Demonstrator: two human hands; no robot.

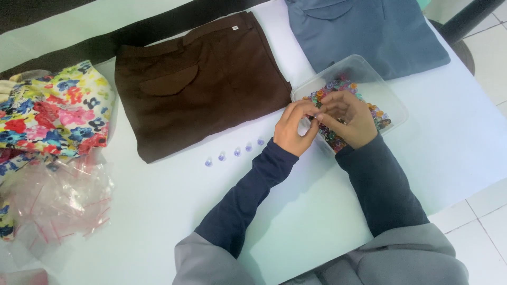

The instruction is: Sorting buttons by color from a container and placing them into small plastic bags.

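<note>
Directly under both hands sits the clear plastic tray (388,95) of coloured buttons (377,113), the right hand (346,119) over it, the left hand (294,128) at its near-left edge. Fingertips of both meet, pinching something too small to make out. A row of pale purple buttons (234,152) runs leftward from the left wrist, nearer that hand, just below the brown trousers (200,84).

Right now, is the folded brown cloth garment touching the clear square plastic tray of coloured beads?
Apart. The head view shows a strip of white table between the folded brown cloth garment and the clear square plastic tray, narrowest at the garment's right edge.
</note>
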